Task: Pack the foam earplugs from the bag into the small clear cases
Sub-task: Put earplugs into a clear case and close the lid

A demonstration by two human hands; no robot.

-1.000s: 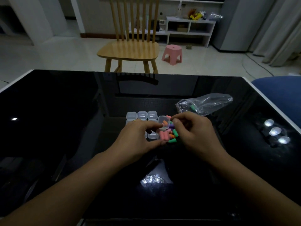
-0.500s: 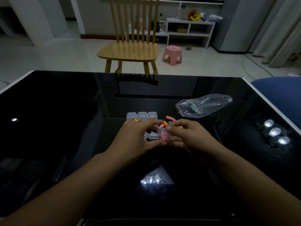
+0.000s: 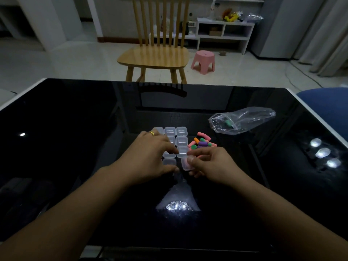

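Several small clear cases (image 3: 181, 131) sit in rows on the black glass table (image 3: 75, 129). My right hand (image 3: 209, 163) pinches one closed case (image 3: 186, 164) at the near end of the rows, with something pink inside. My left hand (image 3: 148, 155) lies over the left cases, its fingertips touching them. A loose pile of pink, orange, green and purple foam earplugs (image 3: 201, 143) lies just right of the cases. The clear plastic bag (image 3: 241, 121) lies further right, with a green earplug inside.
A wooden chair (image 3: 156, 53) stands beyond the table's far edge, with a pink stool (image 3: 203, 61) on the floor behind it. A blue seat (image 3: 327, 104) is at the right edge. Ceiling lights reflect on the glass.
The case held between both hands has come down and nearer, to the near end of the rows. My right hand now holds it alone and my left hand has spread over the cases.
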